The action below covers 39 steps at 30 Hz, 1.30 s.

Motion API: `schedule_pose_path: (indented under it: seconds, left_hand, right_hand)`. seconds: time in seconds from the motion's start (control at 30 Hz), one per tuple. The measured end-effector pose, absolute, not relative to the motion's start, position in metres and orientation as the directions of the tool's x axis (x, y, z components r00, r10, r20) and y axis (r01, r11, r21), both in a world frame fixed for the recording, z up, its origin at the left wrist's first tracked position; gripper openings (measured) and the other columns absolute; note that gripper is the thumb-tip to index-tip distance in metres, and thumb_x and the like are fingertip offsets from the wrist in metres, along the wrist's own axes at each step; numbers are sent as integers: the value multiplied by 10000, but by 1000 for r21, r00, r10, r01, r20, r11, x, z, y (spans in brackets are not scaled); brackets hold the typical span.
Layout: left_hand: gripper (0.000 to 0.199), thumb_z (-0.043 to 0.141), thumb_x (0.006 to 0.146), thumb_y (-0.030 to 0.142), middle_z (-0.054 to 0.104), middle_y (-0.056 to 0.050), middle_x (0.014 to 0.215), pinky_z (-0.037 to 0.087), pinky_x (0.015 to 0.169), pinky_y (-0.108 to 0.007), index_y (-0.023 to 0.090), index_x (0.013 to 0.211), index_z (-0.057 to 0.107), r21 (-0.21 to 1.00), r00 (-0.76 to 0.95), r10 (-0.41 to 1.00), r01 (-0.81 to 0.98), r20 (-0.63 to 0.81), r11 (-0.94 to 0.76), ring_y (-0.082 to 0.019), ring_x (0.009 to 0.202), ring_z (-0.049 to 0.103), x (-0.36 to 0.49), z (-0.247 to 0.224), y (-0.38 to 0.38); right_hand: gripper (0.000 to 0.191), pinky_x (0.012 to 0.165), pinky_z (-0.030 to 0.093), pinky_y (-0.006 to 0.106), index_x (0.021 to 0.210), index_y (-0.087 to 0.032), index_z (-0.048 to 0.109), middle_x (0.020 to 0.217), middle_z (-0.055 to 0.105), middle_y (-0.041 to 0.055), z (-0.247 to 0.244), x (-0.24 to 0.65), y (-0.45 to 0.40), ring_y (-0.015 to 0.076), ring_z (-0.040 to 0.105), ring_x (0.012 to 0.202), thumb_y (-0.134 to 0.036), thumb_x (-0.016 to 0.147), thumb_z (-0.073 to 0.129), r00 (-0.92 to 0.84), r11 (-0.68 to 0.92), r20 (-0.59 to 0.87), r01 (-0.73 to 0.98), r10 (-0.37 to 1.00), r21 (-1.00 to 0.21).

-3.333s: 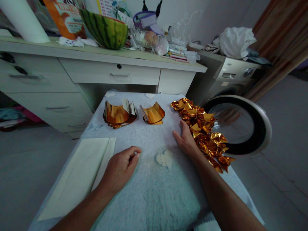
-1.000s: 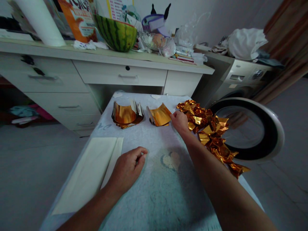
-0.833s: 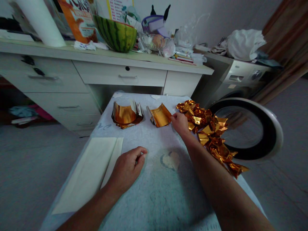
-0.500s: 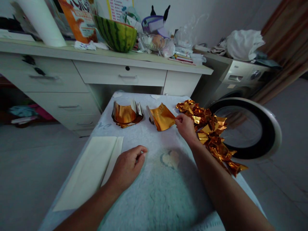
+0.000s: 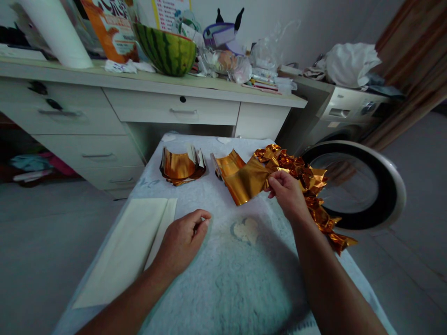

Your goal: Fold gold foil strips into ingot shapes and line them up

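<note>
My right hand (image 5: 284, 188) pinches the right edge of a gold foil sheet (image 5: 246, 181). That sheet is lifted and bent, partly over a second gold sheet in a small stack (image 5: 228, 163). My left hand (image 5: 186, 237) rests on the cloth-covered table (image 5: 216, 279), fingers curled in and thumb near the index finger, with nothing visible in it. Under and beside the left wrist lies a folded pale sheet (image 5: 122, 246). Farther back on the left stands another curved stack of gold foil paper (image 5: 179, 165). Crumpled and folded gold foil pieces (image 5: 309, 179) heap along the right side, partly behind my right hand.
Beyond the table is a white desk (image 5: 209, 109) with drawers. On it sit a cut watermelon (image 5: 165, 51), a white paper roll (image 5: 59, 35), an orange bag (image 5: 113, 32) and plastic-wrapped items. An open round washing-machine door (image 5: 387, 186) stands close to the table's right side.
My right hand has moved right and toward me, drawing the gold foil sheet off its stack. The left hand has stayed in place on the table.
</note>
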<state>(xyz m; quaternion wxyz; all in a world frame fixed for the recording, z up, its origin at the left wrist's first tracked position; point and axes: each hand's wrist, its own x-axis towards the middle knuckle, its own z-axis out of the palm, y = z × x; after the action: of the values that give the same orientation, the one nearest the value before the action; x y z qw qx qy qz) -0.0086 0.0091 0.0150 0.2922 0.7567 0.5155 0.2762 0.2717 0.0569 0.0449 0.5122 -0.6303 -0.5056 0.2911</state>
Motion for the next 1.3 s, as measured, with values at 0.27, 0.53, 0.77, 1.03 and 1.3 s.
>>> schedule_pose_path:
  seconds: [0.27,0.53,0.77,1.03,1.3]
  left_hand:
    - [301,419,974,410,706,-30,956,485,767,-308,205,1040,630,759,248,950,576,192,-304,-194,877,659,-11,14,10]
    - [277,478,944,391,610,18,788,461,618,-276,217,1141,565,791,251,962,565,108,-237,-143,631,579,-10,12,9]
    - [499,593,860,302,610,-4,936,470,605,-256,246,1321,410,837,182,979,518,91,-174,-142,703,604,-10,7,10]
    - [492,707,746,197,543,-52,1226,493,921,-392,280,1211,569,714,242,916,574,319,-400,-245,1123,550,-9,8,11]
    - [161,493,908,222,657,-17,873,486,751,-288,215,823,630,738,495,854,515,160,-437,-169,838,632,-9,20,8]
  right_hand:
    - [219,545,450,230,756,-205,535,664,539,-40,33,264,53,105,514,582,-373,722,672,201,134,163,152,966,-979]
    - [197,985,451,374,857,-253,503,1095,682,49,35,252,43,199,621,1076,-369,822,658,82,305,305,19,949,-952]
    - [138,1081,380,428,855,-239,564,1253,663,60,46,250,28,208,570,1219,-345,905,637,-362,239,210,36,908,-970]
    - [187,954,456,357,903,-201,531,1203,674,105,41,245,24,180,620,1108,-362,923,624,-610,10,21,-22,792,-1000]
    - [271,733,461,252,883,-192,536,942,650,30,34,238,26,124,595,818,-416,864,687,-602,-91,-57,-26,796,-996]
